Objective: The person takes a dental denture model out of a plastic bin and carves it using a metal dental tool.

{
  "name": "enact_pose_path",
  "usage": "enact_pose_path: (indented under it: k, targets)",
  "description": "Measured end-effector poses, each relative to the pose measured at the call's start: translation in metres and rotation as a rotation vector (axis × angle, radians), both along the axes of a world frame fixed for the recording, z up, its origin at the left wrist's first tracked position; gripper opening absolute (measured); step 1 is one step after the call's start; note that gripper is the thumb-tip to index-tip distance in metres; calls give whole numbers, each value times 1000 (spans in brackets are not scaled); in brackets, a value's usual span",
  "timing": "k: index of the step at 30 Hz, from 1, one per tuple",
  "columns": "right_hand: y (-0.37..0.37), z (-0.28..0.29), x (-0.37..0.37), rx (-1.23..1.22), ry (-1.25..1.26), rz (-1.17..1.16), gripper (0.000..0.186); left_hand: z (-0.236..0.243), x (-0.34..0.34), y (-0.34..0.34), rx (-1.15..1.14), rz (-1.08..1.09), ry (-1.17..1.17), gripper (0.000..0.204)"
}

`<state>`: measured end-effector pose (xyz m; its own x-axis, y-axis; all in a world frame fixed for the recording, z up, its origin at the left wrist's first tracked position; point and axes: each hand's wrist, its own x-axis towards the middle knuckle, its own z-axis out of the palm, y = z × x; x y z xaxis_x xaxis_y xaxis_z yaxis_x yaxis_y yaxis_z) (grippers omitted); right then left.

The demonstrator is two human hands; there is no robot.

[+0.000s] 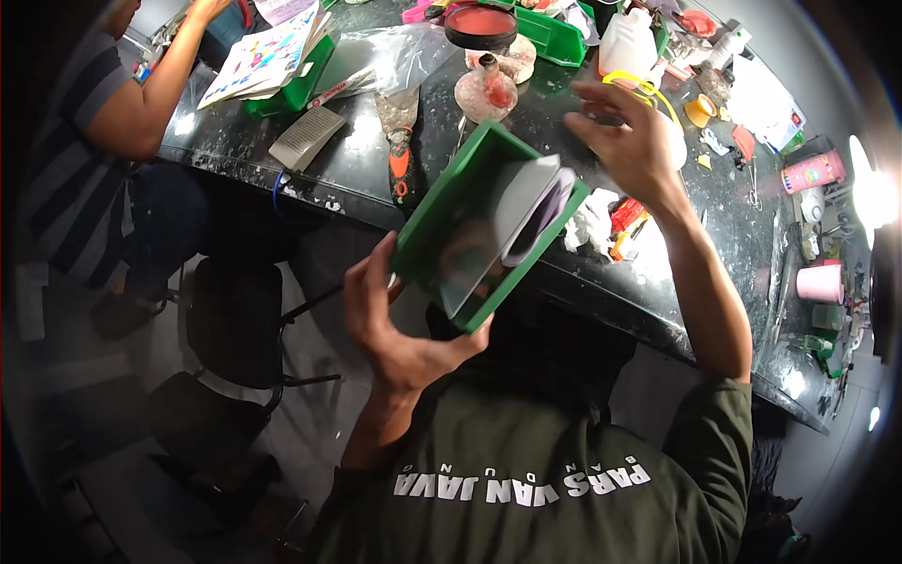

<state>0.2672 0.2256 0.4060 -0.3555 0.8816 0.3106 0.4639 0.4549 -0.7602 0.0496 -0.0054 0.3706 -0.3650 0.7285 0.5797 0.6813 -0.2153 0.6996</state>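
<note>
My left hand [404, 334] grips a green plastic bin [432, 216] at its lower end, tilted at the table's front edge. Inside it are white and grey sheets, some curled [517, 202], and a translucent panel. Beyond the bin's upper right corner, my right hand [625, 141] hangs with fingers loosely curled and apart, holding nothing. It is near a yellow loop [648, 83] on a pale object. Below it lie white crumpled tissue [587, 221] and red-orange tools [628, 224].
A co-worker [113, 160] sits at the left by an empty-seated black chair [230, 329]. The black worktable [348, 183] holds a scraper [401, 155], papers on another green bin [301, 85], a small flask-like object [487, 89], a jug [625, 42], pink containers [819, 282] and a bright lamp [869, 188].
</note>
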Motion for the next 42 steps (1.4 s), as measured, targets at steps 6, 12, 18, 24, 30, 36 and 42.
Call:
enact_pose_path:
  k: [6, 12, 18, 24, 30, 36, 42]
  targets:
    - [-58, 35, 50, 18, 51, 45, 15, 2, 25, 27, -39, 10, 51, 99]
    - [-76, 36, 31, 161, -39, 99, 27, -1, 35, 43, -88, 20, 87, 100]
    - [-69, 35, 5, 203, -113, 136, 25, 10, 32, 45, -43, -57, 145, 100]
    - [-63, 35, -14, 94, -132, 263, 19, 3, 8, 59, 45, -115, 107, 53]
    - [-55, 38, -17, 165, -237, 255, 14, -4, 0, 75, 28, -88, -95, 20]
    - [-60, 59, -26, -72, -404, 384, 9, -7, -7, 78, 72, -125, -126, 16]
    - [-49, 49, -52, 22, -628, 445, 17, -9, -8, 76, 81, -113, -139, 16]
